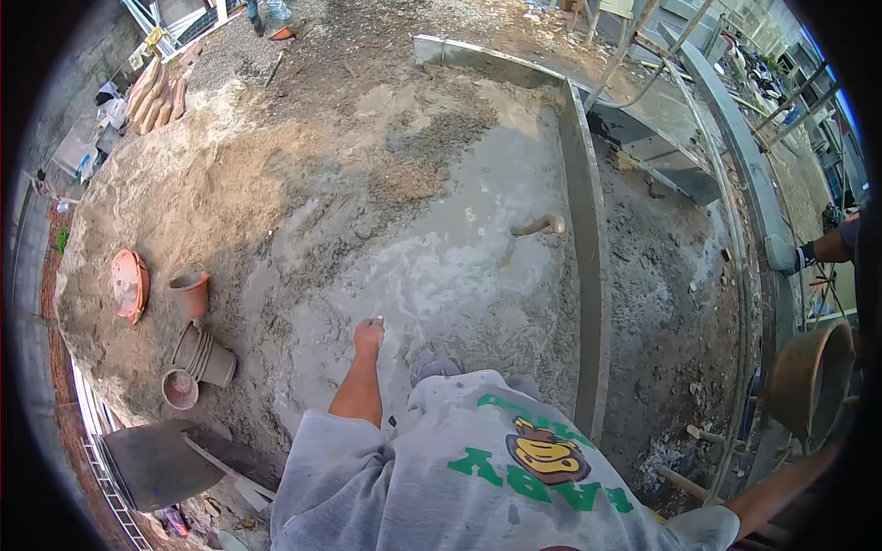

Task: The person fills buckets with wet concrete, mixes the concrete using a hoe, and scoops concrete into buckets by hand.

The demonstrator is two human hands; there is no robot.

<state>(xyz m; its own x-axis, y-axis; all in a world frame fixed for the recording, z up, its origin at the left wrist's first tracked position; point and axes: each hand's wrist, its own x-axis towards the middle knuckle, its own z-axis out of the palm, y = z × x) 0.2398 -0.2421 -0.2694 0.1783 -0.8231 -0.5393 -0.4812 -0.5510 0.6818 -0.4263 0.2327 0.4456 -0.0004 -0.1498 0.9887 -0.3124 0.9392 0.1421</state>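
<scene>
My left hand (369,334) is held out in front of my grey shirt, above wet grey cement mix (441,266). Its fingers look curled in, and I see nothing in them. My right arm (781,491) stretches far to the right, its hand (838,450) lost in the dark image edge against a raised, tilted bucket (797,386). The bucket appears held there, though the fingers are hidden. Above it, another person's gloved hand (783,255) rests by a long concrete beam (755,174).
On the left lie an orange basin (130,286), an orange bucket (191,292) and stacked dark buckets (207,356). A grey board wall (588,257) borders the mix on the right. Sacks (156,101) and a ladder (115,500) lie at the left edge.
</scene>
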